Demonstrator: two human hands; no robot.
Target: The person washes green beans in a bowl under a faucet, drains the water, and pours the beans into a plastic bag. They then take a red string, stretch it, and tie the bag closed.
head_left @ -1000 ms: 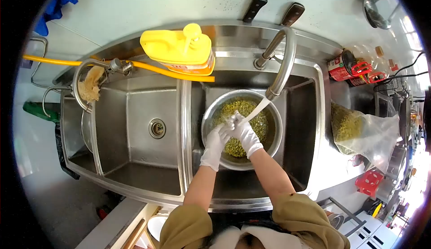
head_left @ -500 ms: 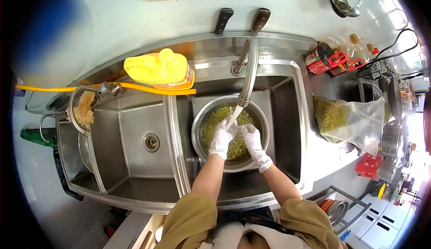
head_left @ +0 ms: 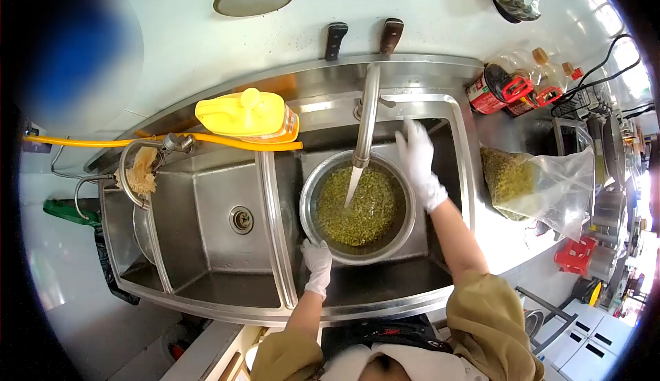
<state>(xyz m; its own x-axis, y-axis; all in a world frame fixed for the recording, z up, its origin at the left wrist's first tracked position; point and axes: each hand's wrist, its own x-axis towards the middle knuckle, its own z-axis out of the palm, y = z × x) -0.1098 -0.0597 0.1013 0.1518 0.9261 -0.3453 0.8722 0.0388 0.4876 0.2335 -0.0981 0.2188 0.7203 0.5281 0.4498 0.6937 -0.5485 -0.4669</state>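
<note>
A round metal bowl (head_left: 407, 226) stands in the right sink basin (head_left: 440, 243), filled with small green chopped pieces (head_left: 354, 219) in water. A stream runs into it from the faucet (head_left: 369, 106). My left hand (head_left: 317, 265), in a white glove, is at the bowl's lower left rim, fingers curled against it. My right hand (head_left: 417, 157), also in a white glove, is raised beyond the bowl's upper right side, holding nothing, fingers stretched towards the back of the sink. The faucet's lever (head_left: 387, 103) lies a little past those fingertips.
A yellow jug (head_left: 244, 116) and a yellow hose (head_left: 227, 141) lie at the back left. Two knife handles (head_left: 336, 40) stick up behind the sink. On the right counter are a plastic bag of green pieces (head_left: 512, 178) and bottles (head_left: 543, 71).
Both hands have come out of the green pieces. My left hand moved down-left to the bowl's rim, and my right hand moved up-right towards the faucet. Water still runs.
</note>
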